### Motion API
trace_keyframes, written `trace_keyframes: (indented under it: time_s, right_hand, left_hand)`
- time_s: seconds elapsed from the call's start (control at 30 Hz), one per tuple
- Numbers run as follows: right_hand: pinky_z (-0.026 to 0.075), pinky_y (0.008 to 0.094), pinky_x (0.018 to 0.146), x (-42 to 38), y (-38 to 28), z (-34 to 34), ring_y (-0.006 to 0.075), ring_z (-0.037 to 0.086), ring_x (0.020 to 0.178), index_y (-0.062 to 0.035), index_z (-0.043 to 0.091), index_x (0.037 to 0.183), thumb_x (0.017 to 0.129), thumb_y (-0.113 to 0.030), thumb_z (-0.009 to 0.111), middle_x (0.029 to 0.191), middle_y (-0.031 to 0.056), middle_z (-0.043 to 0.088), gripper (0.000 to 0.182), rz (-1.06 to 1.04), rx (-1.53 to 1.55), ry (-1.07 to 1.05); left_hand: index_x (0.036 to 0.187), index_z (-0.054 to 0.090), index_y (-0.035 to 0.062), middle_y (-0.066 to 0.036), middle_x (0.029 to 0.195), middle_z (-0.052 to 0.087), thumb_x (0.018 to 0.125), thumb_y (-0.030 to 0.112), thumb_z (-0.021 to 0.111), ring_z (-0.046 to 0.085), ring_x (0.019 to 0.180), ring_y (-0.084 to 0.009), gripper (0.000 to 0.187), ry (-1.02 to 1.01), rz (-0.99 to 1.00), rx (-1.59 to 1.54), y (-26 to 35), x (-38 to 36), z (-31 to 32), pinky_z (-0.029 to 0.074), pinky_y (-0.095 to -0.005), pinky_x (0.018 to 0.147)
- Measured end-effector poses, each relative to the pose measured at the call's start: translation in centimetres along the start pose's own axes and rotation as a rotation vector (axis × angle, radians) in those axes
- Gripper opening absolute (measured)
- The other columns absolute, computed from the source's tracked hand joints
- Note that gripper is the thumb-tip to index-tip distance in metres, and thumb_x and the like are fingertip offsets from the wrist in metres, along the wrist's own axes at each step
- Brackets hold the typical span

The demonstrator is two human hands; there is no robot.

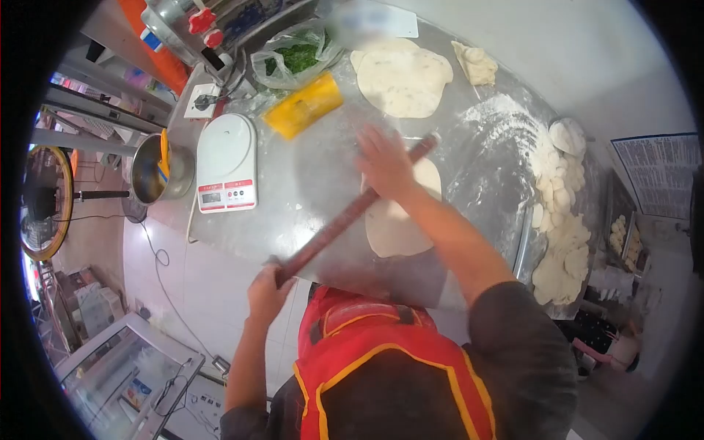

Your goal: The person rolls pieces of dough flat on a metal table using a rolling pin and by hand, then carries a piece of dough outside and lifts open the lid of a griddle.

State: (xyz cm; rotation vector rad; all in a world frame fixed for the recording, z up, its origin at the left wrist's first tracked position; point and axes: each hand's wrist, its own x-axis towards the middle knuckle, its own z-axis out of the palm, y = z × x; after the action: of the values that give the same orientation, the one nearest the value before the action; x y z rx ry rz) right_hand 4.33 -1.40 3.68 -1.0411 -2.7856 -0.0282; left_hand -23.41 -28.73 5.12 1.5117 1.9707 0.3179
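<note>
A long dark-brown rolling pin [330, 232] lies slantwise across a flat sheet of dough [398, 233] near the front of the metal table. Wrapped round the pin's lower-left end, past the table's front edge, is my left hand [267, 295]. My right hand [384, 163] lies over the pin toward its far end, fingers stretched out beyond it and slightly blurred; its palm and forearm hide part of the pin and dough. Just behind, more rolled dough sheets [405, 79] overlap on the table, with a folded piece of dough [477, 64] to their right.
A white kitchen scale [227, 163] and a metal pot [163, 170] stand at left. Behind are a yellow block-shaped item [303, 105] and a bag of chopped greens [293, 57]. Scattered flour [506, 121], dough pieces [561, 183] and a dough mass [563, 264] cover the right edge.
</note>
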Motion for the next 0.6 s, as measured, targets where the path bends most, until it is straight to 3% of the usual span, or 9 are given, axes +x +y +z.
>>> trace_keyframes:
  time_s: [0.07,0.1,0.17,0.27,0.37,0.43,0.5,0.57,0.6]
  right_hand:
    - [0.022,0.0628,0.112,-8.6,0.2,1.0,0.0335,0.034,0.14,-0.0028,0.05,0.135,0.087,-0.018,0.059,0.146,0.0158,0.043,0.051,0.239,0.299,-0.02]
    - [0.021,0.0621,0.112,-12.4,-0.7,-1.4,0.0349,0.039,0.137,-0.0017,0.049,0.134,0.084,-0.02,0.065,0.144,0.0174,0.045,0.056,0.229,0.273,0.069]
    - [0.022,0.0618,0.112,-17.7,-2.1,-5.5,0.0362,0.045,0.131,-0.0013,0.048,0.134,0.081,-0.021,0.07,0.137,0.0171,0.051,0.06,0.376,0.186,-0.131]
    - [0.029,0.0591,0.108,-19.0,-1.6,-8.1,0.0368,0.052,0.121,-0.0039,0.053,0.128,0.081,-0.023,0.072,0.125,0.0145,0.059,0.054,0.327,0.191,0.028]
    - [0.04,0.0513,0.099,-19.6,-1.9,-9.2,0.0357,0.057,0.109,-0.0069,0.058,0.122,0.08,-0.024,0.073,0.112,0.0127,0.063,0.048,0.234,0.296,-0.174]
    - [0.044,0.0477,0.093,-23.4,-1.8,-8.0,0.0354,0.058,0.101,-0.0059,0.059,0.119,0.081,-0.028,0.073,0.106,0.013,0.064,0.046,0.466,0.315,-0.159]
    - [0.046,0.0463,0.086,-27.8,-3.1,-7.3,0.0368,0.059,0.094,-0.0039,0.06,0.114,0.082,-0.028,0.072,0.1,0.0148,0.063,0.042,0.712,0.354,-0.04]
    - [0.047,0.047,0.084,-31.0,-4.1,-7.1,0.0386,0.059,0.091,-0.0019,0.059,0.112,0.083,-0.024,0.071,0.097,0.0176,0.062,0.038,1.031,0.396,0.078]
    - [0.047,0.0474,0.084,-32.3,-4.3,-7.0,0.0388,0.06,0.092,-0.0014,0.059,0.113,0.084,-0.023,0.071,0.097,0.0187,0.062,0.038,1.226,0.407,0.081]
  left_hand:
    - [0.107,0.059,0.0063,-0.016,0.093,0.067,0.081,0.03,0.074,0.065,0.086,-0.0366,0.038,-0.149,0.03,0.036,0.7,-1.5,2.1,0.052,-0.045,0.072]
    - [0.108,0.059,0.0075,-0.015,0.091,0.067,0.081,0.029,0.072,0.065,0.086,-0.0362,0.037,-0.245,0.022,-0.005,1.7,-2.1,2.8,0.052,-0.0455,0.071]
    - [0.106,0.06,0.0084,-0.014,0.089,0.066,0.081,0.025,0.07,0.065,0.085,-0.0356,0.032,-0.254,0.122,0.026,3.1,-2.6,3.3,0.052,-0.0456,0.069]
    - [0.103,0.059,0.0095,-0.012,0.089,0.065,0.081,0.019,0.066,0.065,0.082,-0.0341,0.025,-0.233,0.313,0.179,5.0,-0.9,2.7,0.052,-0.0444,0.067]
    - [0.104,0.057,0.0116,-0.008,0.093,0.064,0.081,0.013,0.062,0.064,0.09,-0.0296,0.024,-0.175,0.605,0.266,7.8,4.9,2.2,0.051,-0.0424,0.077]
    - [0.111,0.056,0.0101,-0.009,0.104,0.062,0.083,0.013,0.061,0.058,0.106,-0.029,0.029,-0.162,0.798,0.464,12.5,9.9,1.8,0.046,-0.0448,0.091]
    - [0.118,0.055,0.008,-0.013,0.12,0.056,0.076,0.023,0.073,0.048,0.12,-0.033,0.048,0.323,0.929,0.285,16.8,13.1,2.6,0.042,-0.0446,0.099]
    - [0.123,0.053,0.0063,-0.017,0.131,0.049,0.075,0.026,0.076,0.044,0.125,-0.0356,0.056,0.366,0.678,0.135,18.2,16.8,5.3,0.041,-0.0459,0.101]
    - [0.123,0.053,0.0055,-0.018,0.13,0.05,0.076,0.026,0.076,0.045,0.124,-0.036,0.057,0.267,0.6,0.117,18.5,18.5,6.7,0.041,-0.0459,0.1]
